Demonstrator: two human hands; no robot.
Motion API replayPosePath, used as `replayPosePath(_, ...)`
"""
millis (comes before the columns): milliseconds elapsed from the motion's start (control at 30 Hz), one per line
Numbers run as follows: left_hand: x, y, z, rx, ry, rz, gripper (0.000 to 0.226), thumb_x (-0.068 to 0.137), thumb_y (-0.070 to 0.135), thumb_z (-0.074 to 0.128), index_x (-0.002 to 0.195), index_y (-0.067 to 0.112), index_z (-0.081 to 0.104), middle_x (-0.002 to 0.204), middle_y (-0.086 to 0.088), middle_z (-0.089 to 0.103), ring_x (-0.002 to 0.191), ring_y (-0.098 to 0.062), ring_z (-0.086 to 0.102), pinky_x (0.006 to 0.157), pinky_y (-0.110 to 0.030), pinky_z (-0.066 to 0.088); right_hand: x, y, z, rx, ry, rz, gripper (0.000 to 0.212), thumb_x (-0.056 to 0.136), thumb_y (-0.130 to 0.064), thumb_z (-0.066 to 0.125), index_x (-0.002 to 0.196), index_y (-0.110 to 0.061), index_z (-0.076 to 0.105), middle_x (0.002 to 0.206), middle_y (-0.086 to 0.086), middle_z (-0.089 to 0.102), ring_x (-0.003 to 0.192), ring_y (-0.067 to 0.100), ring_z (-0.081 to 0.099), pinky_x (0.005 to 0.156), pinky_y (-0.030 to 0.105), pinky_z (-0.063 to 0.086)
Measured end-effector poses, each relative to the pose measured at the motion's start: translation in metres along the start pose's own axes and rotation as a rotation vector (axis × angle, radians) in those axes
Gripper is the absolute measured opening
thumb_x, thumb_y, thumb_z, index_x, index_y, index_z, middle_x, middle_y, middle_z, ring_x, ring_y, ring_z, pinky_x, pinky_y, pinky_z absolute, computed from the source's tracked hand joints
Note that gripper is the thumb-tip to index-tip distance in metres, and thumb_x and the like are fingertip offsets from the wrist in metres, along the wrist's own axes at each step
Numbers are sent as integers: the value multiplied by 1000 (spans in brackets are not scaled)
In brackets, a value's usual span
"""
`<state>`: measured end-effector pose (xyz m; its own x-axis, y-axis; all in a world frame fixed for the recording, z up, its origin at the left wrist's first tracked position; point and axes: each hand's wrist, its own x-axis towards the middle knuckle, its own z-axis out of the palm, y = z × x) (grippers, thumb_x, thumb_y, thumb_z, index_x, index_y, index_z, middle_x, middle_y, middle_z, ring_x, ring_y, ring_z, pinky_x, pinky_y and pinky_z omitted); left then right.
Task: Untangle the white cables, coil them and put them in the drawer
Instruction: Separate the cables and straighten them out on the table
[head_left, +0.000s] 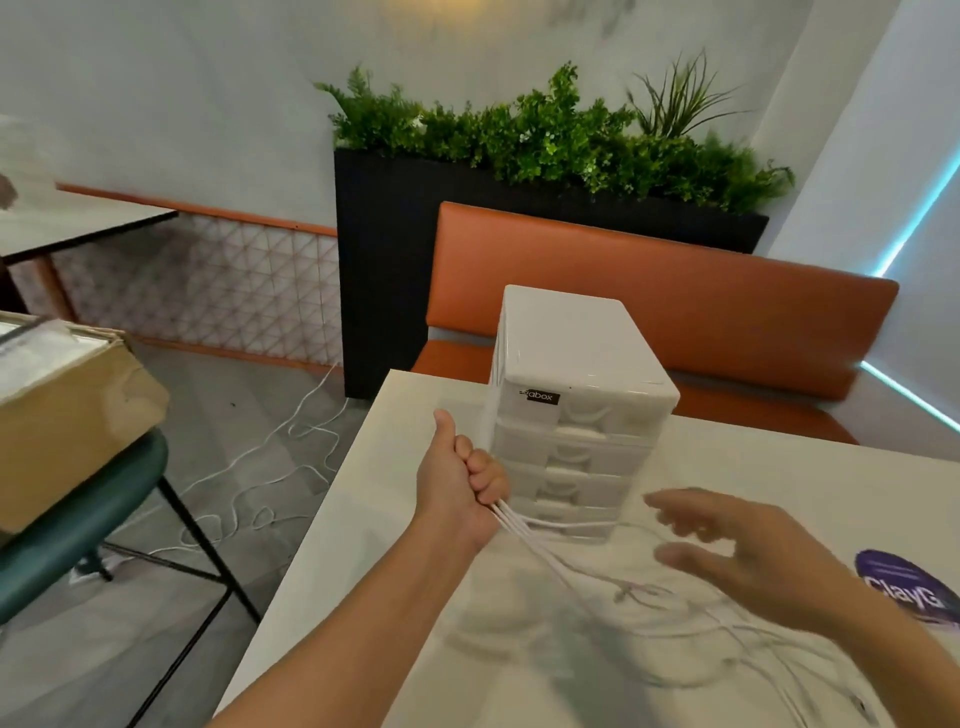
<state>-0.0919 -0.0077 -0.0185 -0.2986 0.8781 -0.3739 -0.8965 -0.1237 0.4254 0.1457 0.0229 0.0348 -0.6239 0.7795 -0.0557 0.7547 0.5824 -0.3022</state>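
My left hand (460, 478) is a fist around a bundle of white cables (545, 558), held just left of the white drawer unit (576, 364). The strands run out of the bottom of the fist, down and right over the pale table (363, 519), and spread in blurred loops toward the lower right. My right hand (748, 556) hovers over those loops with fingers straight and spread, holding nothing; it is motion-blurred. The drawer unit stands upright at the table's far edge, and all its drawers look closed.
More white cable (270, 467) lies tangled on the grey floor left of the table. A green chair (83, 514) carries a cardboard box (67, 415). An orange bench (675, 312) and a black planter (395, 244) stand behind. A purple sticker (904, 587) marks the table's right side.
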Motion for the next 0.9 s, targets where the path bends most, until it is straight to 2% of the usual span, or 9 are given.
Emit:
replayPosePath(100,-5,-8,-3,-5,-5,23,56,92,53,44,52,19,28,39,6,23,28,-7,21,28,-14,17,26,-50,59,109,-12,-221,31,89,-53,47,118,-42,50,104,-31,51,93,-8,49,80,8,37)
replayPosePath(167,-9,-14,-9,-3,1,51,56,92,53,45,52,19,28,40,6,23,30,-8,20,29,-15,19,34,-62,80,81,43,-230,42,87,-62,41,92,-26,62,76,-17,56,75,1,47,69,18,37)
replayPosePath(233,-15,-19,-16,-12,-7,80,55,92,53,45,52,19,27,41,6,23,31,-8,20,29,-15,20,33,-69,89,106,78,-194,49,89,-59,39,71,-18,59,64,-9,56,66,6,47,62,18,35)
replayPosePath(400,-39,-28,-37,-40,-19,151,55,93,53,44,53,18,28,38,5,27,30,-8,21,30,-14,19,7,-74,103,446,-110,-115,34,97,-41,43,80,-18,63,59,-17,61,60,1,50,67,19,40)
replayPosePath(600,-59,-41,-67,11,-18,212,53,92,51,46,56,15,34,40,2,37,30,-10,32,34,-16,32,-10,-67,116,565,-213,-89,27,99,-30,44,86,-17,63,45,-13,39,41,4,30,45,16,27)
replayPosePath(667,-63,-40,-79,195,-62,234,48,92,45,50,57,13,42,48,-2,49,38,-13,47,42,-20,45,-12,-64,118,485,-167,-111,28,99,-29,44,82,-20,63,44,-15,38,40,3,32,47,16,28)
replayPosePath(733,-64,-32,-90,656,-63,333,43,93,40,52,61,11,54,63,-5,61,56,-15,59,53,-23,49,-13,-62,119,406,-128,-123,28,98,-29,45,78,-23,63,46,-14,41,40,0,37,52,16,30)
replayPosePath(833,-59,-19,-98,1553,-78,773,34,94,40,50,80,14,68,80,3,66,80,-14,62,70,-24,49,-13,-60,117,318,-100,-123,26,97,-32,46,79,-25,63,55,-12,49,42,-6,43,57,15,33)
replayPosePath(900,-57,-22,-90,1814,-231,994,31,96,36,47,88,16,70,86,5,67,85,-11,60,78,-24,44,-12,-60,115,278,-79,-118,26,97,-30,47,78,-24,63,63,-10,55,50,-6,47,59,14,34)
